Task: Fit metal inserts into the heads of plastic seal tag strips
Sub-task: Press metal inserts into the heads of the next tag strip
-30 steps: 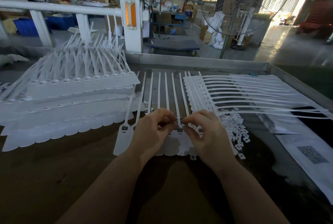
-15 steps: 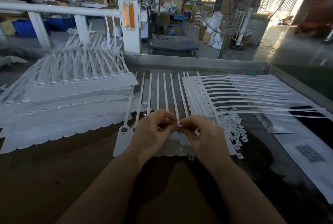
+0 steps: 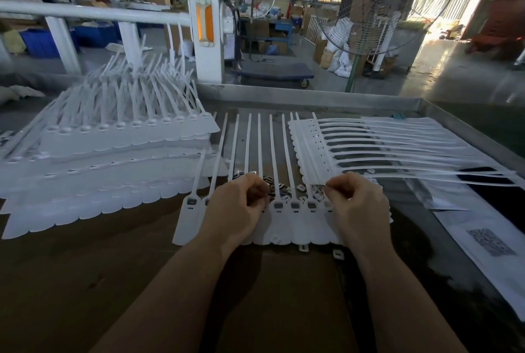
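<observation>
I saw the joined row of white plastic seal tag strips (image 3: 287, 210) lying flat on the dark brown desk (image 3: 85, 281), heads toward me, tails pointing away. Small loose metal inserts (image 3: 279, 186) lay scattered among the tails just beyond the heads. My left hand (image 3: 237, 210) hovered over the row, fingers curled; what its grip held I could not tell. My right hand (image 3: 359, 204) pinched something tiny at its fingertips (image 3: 329, 189), seemingly an insert.
</observation>
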A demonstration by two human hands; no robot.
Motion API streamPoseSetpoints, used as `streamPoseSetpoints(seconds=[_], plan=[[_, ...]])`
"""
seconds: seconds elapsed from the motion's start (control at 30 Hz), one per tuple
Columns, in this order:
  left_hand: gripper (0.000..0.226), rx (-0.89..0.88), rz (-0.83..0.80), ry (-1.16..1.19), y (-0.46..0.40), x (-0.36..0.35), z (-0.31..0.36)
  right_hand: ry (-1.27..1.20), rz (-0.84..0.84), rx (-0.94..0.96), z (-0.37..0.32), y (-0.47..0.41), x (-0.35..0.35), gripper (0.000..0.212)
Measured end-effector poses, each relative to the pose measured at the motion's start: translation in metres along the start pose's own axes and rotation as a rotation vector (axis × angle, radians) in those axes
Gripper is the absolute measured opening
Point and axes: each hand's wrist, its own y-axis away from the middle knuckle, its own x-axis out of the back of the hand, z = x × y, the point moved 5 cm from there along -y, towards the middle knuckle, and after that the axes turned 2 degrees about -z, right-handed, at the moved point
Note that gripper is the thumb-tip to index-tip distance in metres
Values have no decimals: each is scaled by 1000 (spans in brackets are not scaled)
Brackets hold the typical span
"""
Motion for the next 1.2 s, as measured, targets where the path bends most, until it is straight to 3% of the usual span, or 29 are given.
streamPoseSetpoints(seconds=[0.63,1.2], plan=[[15,32,10,-17,-1,0,-4,512,-153,119,7,3,-8,10],[15,22,23,-31,-1,1,-4,400,-77,105,5,3,-5,8]])
